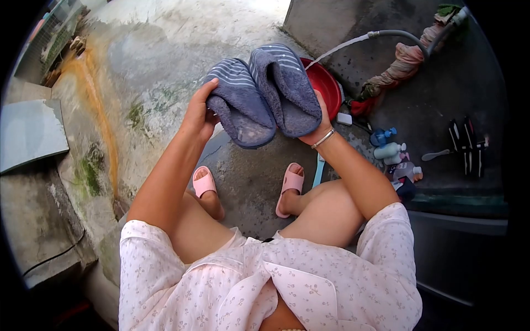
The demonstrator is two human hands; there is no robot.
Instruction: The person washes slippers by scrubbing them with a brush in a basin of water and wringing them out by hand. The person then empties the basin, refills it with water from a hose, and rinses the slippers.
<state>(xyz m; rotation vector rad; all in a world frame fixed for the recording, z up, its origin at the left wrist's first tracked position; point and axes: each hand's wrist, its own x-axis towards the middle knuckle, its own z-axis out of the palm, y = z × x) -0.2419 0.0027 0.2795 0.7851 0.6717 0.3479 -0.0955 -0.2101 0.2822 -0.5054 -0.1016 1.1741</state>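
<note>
Two fuzzy grey-blue slippers with white stripes across the toes are held up side by side in front of me. My left hand (200, 113) grips the left slipper (241, 105) by its outer side, thumb on the upper. Around the outer edge and heel of the right slipper (285, 91) closes my right hand (322, 122), its fingers partly hidden behind the sole. Behind the right slipper sits a red basin (326, 91), partly covered by it. Water runs from a grey hose (397, 34) toward the basin.
A blue-handled brush (319, 170) lies near my right foot. Several bottles (390, 150) stand at the right, with a white spoon-like tool (436, 155) beyond them. Cloth wraps a pipe (406, 60) at upper right. A pale panel (32, 134) is at far left.
</note>
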